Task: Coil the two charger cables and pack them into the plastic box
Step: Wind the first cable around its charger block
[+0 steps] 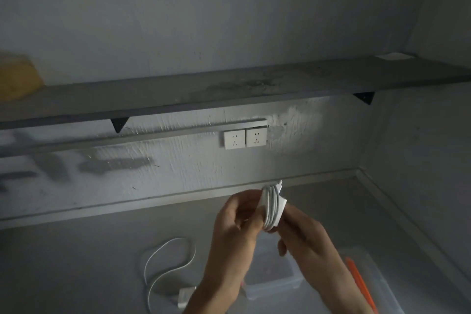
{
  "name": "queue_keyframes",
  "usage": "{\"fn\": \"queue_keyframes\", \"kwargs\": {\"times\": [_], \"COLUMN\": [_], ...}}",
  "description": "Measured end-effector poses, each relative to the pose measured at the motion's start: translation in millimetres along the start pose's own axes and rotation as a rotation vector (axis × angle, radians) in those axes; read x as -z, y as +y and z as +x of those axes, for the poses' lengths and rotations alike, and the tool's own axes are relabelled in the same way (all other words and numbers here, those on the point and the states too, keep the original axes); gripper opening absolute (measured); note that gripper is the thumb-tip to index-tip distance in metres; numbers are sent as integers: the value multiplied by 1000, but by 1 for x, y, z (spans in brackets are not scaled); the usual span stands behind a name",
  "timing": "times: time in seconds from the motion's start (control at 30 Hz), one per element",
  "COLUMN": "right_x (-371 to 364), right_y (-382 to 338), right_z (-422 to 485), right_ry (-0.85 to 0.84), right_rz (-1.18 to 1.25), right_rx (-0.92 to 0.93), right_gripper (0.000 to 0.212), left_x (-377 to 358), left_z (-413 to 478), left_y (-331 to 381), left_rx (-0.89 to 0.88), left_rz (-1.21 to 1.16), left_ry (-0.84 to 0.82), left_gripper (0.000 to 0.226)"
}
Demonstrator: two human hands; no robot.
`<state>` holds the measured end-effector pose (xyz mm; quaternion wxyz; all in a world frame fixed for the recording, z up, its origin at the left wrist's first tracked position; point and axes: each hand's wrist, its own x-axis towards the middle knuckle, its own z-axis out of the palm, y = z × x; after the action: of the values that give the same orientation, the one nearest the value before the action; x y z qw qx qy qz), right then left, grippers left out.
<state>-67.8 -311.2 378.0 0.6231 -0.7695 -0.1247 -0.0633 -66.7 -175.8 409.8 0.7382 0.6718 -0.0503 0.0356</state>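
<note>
Centrally, I see both hands raised above the grey table (76,250), meeting on the first charger cable (272,208). It is white and wound into a tight bundle of several parallel turns around a flat white body, and one short end stands up at the top of the bundle.

The left hand (235,229) has its fingers curled, and its thumb presses against the near side of the bundle. The right hand (307,241) grips the bundle from the other side, fingers closed along its lower edge. I cannot tell which fingers bear the load, since the picture is dim and soft.

The second charger cable (167,260) lies loose on the table to the left of the forearms, in open, uneven loops. Its white plug block (185,296) rests at the near end, just beside the left wrist.

The plastic box (274,276) is clear and sits on the table directly under the hands, partly hidden by them. To its right lies another clear plastic piece bearing an orange strip (360,285).

On the wall behind are two white sockets (245,138), side by side beneath a long grey shelf (229,89). A blurred yellow object (17,76) sits at the shelf's left end.
</note>
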Motion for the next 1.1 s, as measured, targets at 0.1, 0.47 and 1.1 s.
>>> {"fn": "queue_keyframes", "kwargs": {"times": [0.1, 0.47, 1.1], "right_x": [3, -13, -25], "right_y": [-11, -29, -27], "right_z": [1, 13, 24], "right_ry": [-126, 105, 311], "right_rz": [160, -405, -140], "right_rx": [-105, 432, 320], "right_gripper": [35, 57, 31], "left_x": [-8, 30, 27], "left_z": [-3, 16, 18], "left_y": [-3, 15, -12], "left_rx": [-64, -93, -82], "left_rz": [-32, 71, -634], "left_ry": [71, -140, -7], "left_gripper": [19, 56, 53]}}
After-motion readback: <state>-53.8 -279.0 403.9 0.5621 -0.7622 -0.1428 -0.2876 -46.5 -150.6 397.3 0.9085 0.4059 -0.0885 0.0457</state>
